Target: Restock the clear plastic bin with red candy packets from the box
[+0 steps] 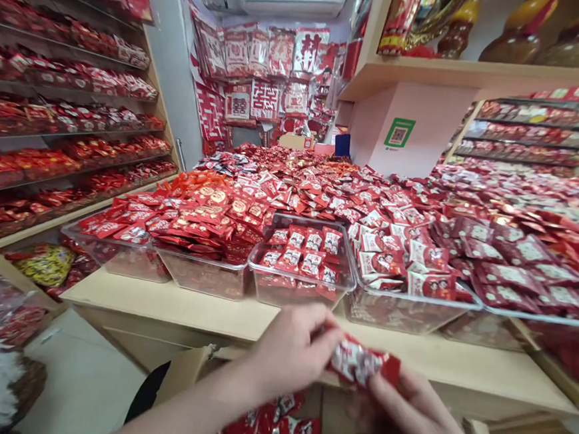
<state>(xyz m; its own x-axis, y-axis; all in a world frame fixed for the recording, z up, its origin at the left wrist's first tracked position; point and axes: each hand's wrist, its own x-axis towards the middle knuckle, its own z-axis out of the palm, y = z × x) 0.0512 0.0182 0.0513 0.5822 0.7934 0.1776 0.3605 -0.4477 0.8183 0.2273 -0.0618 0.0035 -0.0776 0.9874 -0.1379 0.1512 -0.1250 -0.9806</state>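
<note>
Here we go from the head camera: the left hand (293, 351) is pinched tight on one end of a small red-and-white packet (361, 363), right over the front of the pale wooden counter (409, 350). The right hand (419, 414) comes in from the other side, fingers curled up against the packet's lower edge, though from this angle it's hard to say whether they're really gripping. Just below the hands, an open cardboard box (338, 421) holds a heap of red packets (273, 430). Beyond the counter edge sits a row of clear plastic tubs, and the nearest tub (300, 265) is packed with red-and-white packets. Behind it, a great red spread of packets (292, 180) runs back toward a wall of red paper decorations (257, 54), with loaded shelves (61, 125) along the left side and a green QR code sign (399, 132) on the pink pillar (427, 127) to the right!
</note>
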